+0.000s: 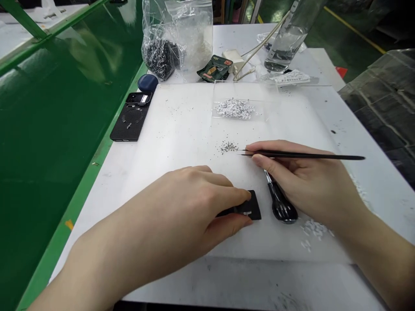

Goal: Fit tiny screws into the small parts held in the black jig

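Observation:
My right hand (pixel 304 177) grips black tweezers (pixel 301 155) between thumb and fingers. Their two tips point left, slightly apart, at the edge of a small pile of tiny dark parts (pixel 228 147). My left hand (pixel 197 203) is closed over a flat black piece (pixel 255 205) lying on the white sheet (pixel 175 129), and covers most of it. Between the hands lies a tool with a glossy black bulb handle (pixel 281 203) and a metal shaft; its tip is hidden by my right hand. Small white pieces (pixel 316 229) are scattered below my right wrist.
Beyond the pile sits a clear tray (pixel 240 116) of small white pieces. A black phone (pixel 131 119) and a dark blue round object (pixel 148 82) are at the left edge. Plastic bags (pixel 178 47), a green packet (pixel 215 68) and a clear liquid container (pixel 285 43) stand at the back.

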The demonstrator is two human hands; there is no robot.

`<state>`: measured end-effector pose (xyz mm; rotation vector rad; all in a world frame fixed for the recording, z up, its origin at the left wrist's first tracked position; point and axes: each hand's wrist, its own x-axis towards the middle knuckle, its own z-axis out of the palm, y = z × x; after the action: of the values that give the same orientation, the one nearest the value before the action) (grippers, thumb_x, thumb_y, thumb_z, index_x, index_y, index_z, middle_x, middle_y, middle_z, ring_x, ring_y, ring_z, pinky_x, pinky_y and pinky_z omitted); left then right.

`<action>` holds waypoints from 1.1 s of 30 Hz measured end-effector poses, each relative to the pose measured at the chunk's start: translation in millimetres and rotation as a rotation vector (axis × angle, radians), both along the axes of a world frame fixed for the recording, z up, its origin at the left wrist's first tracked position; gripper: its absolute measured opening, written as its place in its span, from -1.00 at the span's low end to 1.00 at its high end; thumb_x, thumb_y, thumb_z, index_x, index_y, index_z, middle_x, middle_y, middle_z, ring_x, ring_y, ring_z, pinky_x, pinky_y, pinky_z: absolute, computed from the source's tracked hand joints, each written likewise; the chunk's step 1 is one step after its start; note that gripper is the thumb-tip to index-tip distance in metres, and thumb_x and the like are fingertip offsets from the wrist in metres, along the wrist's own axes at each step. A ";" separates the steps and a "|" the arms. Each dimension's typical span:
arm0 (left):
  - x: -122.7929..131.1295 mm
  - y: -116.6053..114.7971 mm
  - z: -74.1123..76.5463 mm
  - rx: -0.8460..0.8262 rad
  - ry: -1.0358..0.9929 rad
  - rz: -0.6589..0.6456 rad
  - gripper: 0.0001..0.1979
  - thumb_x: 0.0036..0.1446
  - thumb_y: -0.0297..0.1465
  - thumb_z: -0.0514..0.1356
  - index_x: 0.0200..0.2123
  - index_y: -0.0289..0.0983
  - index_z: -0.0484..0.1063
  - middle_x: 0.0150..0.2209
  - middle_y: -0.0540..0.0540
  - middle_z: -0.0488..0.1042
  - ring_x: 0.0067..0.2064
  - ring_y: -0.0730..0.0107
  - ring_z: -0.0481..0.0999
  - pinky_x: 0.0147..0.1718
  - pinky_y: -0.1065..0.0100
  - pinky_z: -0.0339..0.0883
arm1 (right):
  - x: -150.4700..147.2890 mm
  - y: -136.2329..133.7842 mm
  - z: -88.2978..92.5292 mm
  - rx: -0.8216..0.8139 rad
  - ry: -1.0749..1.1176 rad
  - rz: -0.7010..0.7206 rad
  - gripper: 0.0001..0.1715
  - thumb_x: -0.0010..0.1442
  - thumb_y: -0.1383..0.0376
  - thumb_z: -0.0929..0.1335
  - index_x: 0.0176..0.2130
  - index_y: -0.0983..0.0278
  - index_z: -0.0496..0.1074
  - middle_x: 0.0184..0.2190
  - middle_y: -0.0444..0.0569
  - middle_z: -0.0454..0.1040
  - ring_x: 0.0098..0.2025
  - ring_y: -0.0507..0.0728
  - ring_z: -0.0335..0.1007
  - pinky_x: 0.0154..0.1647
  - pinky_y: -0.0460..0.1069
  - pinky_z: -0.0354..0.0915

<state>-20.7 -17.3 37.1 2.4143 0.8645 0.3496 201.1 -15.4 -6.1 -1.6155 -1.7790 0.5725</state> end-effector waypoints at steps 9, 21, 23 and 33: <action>3.7 -0.2 1.7 0.055 0.123 -0.036 -0.77 0.35 -0.28 0.13 -0.34 -0.24 0.44 -0.37 0.01 0.46 -0.35 0.37 0.41 -0.37 0.26 0.24 | 1.9 1.4 -8.7 0.094 0.042 0.065 -0.78 0.26 0.27 0.41 -0.10 0.02 0.58 -0.08 -0.28 0.63 -0.04 0.09 0.57 0.07 -0.02 0.47; 10.0 2.8 1.1 0.050 0.042 -0.088 -0.79 0.35 -0.39 0.13 -0.34 -0.33 0.43 -0.32 -0.04 0.48 -0.24 0.34 0.43 -0.25 0.28 0.32 | 4.1 0.7 -7.5 0.096 -0.016 0.046 -0.80 0.27 0.21 0.39 -0.11 0.01 0.59 -0.12 -0.25 0.65 -0.08 0.17 0.59 -0.02 0.06 0.51; 10.8 4.0 -1.2 0.046 0.028 -0.104 -0.79 0.36 -0.38 0.12 -0.30 -0.35 0.46 -0.30 -0.06 0.49 -0.22 0.32 0.45 -0.23 0.28 0.33 | 4.9 -0.3 -4.4 0.077 -0.029 0.027 -0.80 0.27 0.19 0.39 -0.11 0.00 0.58 -0.17 -0.23 0.65 -0.15 0.16 0.60 -0.12 0.08 0.52; 18.0 7.0 -15.6 -0.021 -0.139 -0.002 -0.77 0.35 -0.40 0.11 -0.10 -0.38 0.53 -0.26 -0.11 0.54 -0.21 0.34 0.47 -0.12 0.29 0.36 | 14.5 -9.9 25.1 0.155 0.229 0.204 -0.80 0.29 0.36 0.31 -0.23 0.02 0.44 -0.21 -0.09 0.56 -0.10 0.23 0.54 -0.05 0.18 0.49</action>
<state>-2.7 -10.3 21.5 2.3397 0.8000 0.4988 215.7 -25.3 19.0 -1.2218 -1.7782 0.6669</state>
